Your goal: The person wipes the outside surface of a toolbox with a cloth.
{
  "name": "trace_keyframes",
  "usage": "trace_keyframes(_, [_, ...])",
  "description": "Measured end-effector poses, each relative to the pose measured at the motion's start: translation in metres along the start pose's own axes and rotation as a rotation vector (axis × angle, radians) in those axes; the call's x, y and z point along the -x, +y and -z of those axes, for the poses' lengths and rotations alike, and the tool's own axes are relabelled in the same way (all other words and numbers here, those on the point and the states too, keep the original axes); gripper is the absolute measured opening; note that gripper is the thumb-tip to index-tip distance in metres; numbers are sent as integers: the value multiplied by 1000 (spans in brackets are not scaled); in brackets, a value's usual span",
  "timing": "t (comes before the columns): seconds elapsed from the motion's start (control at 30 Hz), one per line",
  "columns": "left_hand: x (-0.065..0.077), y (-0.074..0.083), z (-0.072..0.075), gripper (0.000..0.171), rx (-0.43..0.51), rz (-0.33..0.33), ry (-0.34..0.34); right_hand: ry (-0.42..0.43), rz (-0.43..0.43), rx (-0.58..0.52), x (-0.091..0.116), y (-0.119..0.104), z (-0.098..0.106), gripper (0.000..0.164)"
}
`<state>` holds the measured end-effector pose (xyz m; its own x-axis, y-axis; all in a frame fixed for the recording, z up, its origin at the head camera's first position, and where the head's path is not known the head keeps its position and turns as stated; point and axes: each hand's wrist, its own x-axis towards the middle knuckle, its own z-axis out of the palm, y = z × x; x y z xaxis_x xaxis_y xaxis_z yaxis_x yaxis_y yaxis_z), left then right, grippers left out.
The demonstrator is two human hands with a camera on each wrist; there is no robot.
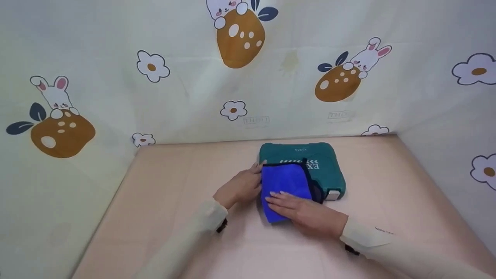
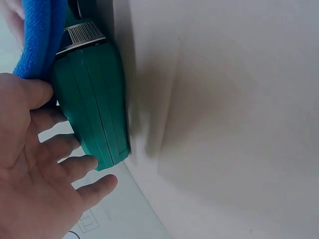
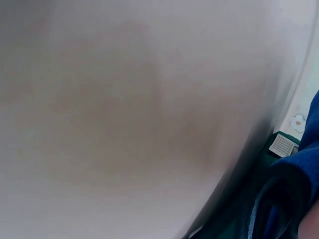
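A green hard case point(image 1: 327, 155) with white print lies flat on the table. Over its near left part is a blue cloth point(image 1: 286, 178) with black edging, folded over and hanging past the case's front edge. My right hand point(image 1: 310, 213) rests on the cloth with fingers straight, pointing left. At the case's left side is my left hand point(image 1: 240, 188). The left wrist view shows its fingers point(image 2: 79, 169) spread along the case's side wall, the thumb right at the cloth's blue edge point(image 2: 42, 40). In the right wrist view, a dark curled fold of the cloth point(image 3: 306, 164) shows at lower right.
A pale latch point(image 1: 333, 195) sits at the case's front right corner. The case lies on a light pinkish table point(image 1: 182, 174). Behind and at both sides stand cloth walls point(image 1: 186, 100) printed with rabbits, brown fruit and flowers.
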<state>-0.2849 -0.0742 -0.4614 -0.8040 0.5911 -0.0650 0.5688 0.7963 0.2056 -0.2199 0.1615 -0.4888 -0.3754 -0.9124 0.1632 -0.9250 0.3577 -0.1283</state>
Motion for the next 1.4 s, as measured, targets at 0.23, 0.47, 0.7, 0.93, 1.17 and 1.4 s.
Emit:
trace_keyframes(0.23, [-2, 0, 0, 47, 4, 15, -15, -7, 90, 123, -1, 2, -6, 61])
trace_keyframes(0.47, [-3, 0, 1, 49, 48, 43, -28, -30, 115, 264, -2, 5, -3, 61])
trace_keyframes(0.7, [-2, -3, 3, 60, 172, 110, -44, -113, 154, 365, -12, 5, 9, 56])
trace_keyframes(0.93, [0, -2, 4, 67, 208, 48, -49, -160, 208, 413, -18, 5, 11, 58])
trace_keyframes(1.17, [-1, -2, 6, 61, 99, -54, -59, -144, 217, 422, -20, 5, 10, 55])
trace_keyframes(1.4, [0, 2, 4, 68, 90, -52, -69, -162, 202, 449, -12, 7, 9, 60])
